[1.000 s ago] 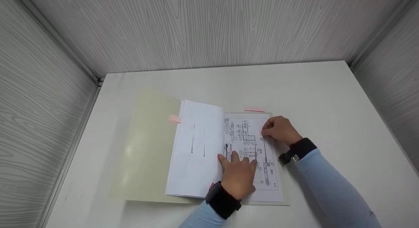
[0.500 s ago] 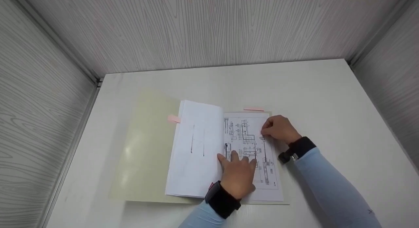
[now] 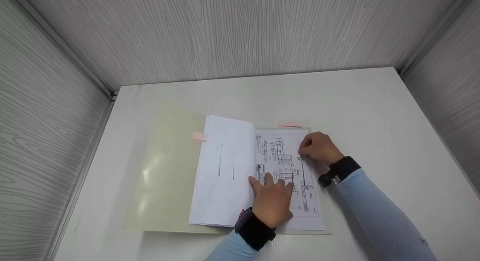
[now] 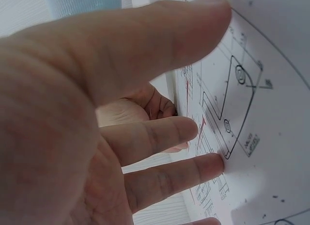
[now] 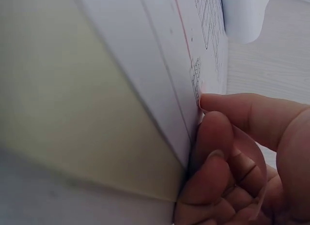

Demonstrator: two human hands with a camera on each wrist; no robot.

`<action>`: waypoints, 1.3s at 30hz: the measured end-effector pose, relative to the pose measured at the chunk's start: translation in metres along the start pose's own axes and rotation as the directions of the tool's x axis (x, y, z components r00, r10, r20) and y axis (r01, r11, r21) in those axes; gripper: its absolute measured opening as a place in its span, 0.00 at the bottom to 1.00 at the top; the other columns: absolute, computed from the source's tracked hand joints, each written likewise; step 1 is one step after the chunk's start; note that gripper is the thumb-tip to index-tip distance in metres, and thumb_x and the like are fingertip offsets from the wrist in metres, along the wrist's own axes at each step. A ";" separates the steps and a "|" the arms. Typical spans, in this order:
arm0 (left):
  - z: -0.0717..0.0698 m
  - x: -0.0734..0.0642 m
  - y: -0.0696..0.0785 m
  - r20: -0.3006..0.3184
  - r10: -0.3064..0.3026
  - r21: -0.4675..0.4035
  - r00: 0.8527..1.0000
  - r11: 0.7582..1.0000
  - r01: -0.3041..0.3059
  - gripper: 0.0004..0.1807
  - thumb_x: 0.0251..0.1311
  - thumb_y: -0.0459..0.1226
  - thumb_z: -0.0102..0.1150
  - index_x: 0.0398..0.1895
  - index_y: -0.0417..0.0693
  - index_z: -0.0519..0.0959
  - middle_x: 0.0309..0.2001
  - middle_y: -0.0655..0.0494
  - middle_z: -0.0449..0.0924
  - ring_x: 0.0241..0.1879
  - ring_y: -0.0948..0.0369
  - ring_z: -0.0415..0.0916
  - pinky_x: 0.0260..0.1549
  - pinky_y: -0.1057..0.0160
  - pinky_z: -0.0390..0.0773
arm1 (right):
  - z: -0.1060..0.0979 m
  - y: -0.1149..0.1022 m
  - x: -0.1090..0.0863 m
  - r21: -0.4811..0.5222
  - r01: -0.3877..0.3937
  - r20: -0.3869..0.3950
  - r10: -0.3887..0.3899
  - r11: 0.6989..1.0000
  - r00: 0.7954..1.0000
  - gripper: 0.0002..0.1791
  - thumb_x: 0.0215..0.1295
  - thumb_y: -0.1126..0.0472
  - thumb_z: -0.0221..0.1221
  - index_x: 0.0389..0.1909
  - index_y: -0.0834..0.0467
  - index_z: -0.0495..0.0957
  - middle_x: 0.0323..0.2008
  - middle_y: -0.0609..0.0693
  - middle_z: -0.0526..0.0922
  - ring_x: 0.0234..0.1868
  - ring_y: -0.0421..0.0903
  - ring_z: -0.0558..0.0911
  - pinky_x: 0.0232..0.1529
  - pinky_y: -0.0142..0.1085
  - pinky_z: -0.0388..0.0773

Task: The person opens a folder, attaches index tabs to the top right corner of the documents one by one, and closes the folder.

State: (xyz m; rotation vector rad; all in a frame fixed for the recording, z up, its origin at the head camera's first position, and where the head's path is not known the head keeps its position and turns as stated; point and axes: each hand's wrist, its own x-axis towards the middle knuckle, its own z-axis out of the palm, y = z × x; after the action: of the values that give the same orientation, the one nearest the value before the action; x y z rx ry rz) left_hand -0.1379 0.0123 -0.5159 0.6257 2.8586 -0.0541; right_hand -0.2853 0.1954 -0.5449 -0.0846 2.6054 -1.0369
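Observation:
A folder with a pale yellow-green cover [image 3: 161, 186] lies spread on the table. Its turned white pages [image 3: 217, 201] lean to the left, and a page with a black technical drawing [image 3: 300, 224] faces up on the right. My left hand [image 3: 272, 201] rests on that drawing page with its fingers spread. At the page's right edge, my right hand [image 3: 321, 147] has thumb and index finger together on the paper, pinching a pink sticky tab. Part of this pink sticky tab [image 5: 263, 198] curls inside the hand in the right wrist view; the fingers hide the rest.
One pink tab [image 3: 199, 137] sticks out from the turned pages' left edge. Another pink tab [image 3: 290, 124] sits above the drawing page's top edge. Wood-grain panels [image 3: 225, 32] enclose the white table [image 3: 360, 99] at the back and sides.
Almost nothing differs: both hands keep their places on the page, and only the head view shifts very slightly.

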 end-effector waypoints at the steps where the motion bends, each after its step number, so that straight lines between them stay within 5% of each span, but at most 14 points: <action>1: 0.000 0.000 0.000 0.000 -0.001 0.002 1.000 1.000 0.001 0.40 0.44 0.58 0.69 0.65 0.64 0.72 0.56 0.55 0.77 0.61 0.40 0.64 0.46 0.21 0.56 | 0.000 0.000 0.000 -0.009 0.000 -0.001 0.000 1.000 1.000 0.06 0.57 0.60 0.65 0.32 0.58 0.81 0.33 0.53 0.80 0.31 0.50 0.76 0.30 0.37 0.72; 17: 0.000 0.002 0.000 0.002 -0.008 -0.002 1.000 1.000 0.008 0.41 0.42 0.59 0.70 0.64 0.63 0.73 0.55 0.55 0.78 0.60 0.41 0.65 0.47 0.21 0.56 | -0.005 0.006 0.001 -0.102 0.048 -0.031 -0.052 0.994 0.998 0.07 0.60 0.56 0.63 0.33 0.56 0.80 0.32 0.52 0.79 0.32 0.49 0.76 0.31 0.38 0.72; 31: 0.001 0.004 0.002 0.016 -0.022 -0.017 1.000 1.000 0.022 0.41 0.42 0.58 0.70 0.64 0.62 0.73 0.54 0.55 0.78 0.59 0.42 0.66 0.47 0.21 0.55 | -0.004 -0.002 0.001 -0.184 0.016 0.045 -0.008 0.983 0.999 0.18 0.56 0.51 0.67 0.41 0.58 0.75 0.37 0.54 0.79 0.34 0.50 0.76 0.32 0.38 0.72; 39: 0.003 0.002 0.002 -0.013 -0.021 -0.007 1.000 1.000 0.021 0.40 0.42 0.58 0.71 0.63 0.61 0.73 0.51 0.55 0.79 0.55 0.44 0.68 0.47 0.22 0.57 | -0.001 -0.001 0.001 -0.164 -0.025 -0.011 0.023 0.986 1.000 0.11 0.65 0.53 0.57 0.36 0.58 0.76 0.30 0.53 0.78 0.29 0.49 0.76 0.27 0.37 0.72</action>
State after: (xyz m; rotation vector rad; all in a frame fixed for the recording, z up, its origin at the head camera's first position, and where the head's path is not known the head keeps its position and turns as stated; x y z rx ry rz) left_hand -0.1384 0.0149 -0.5196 0.5973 2.8770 -0.0441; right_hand -0.2867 0.1953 -0.5444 -0.0875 2.6894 -0.8150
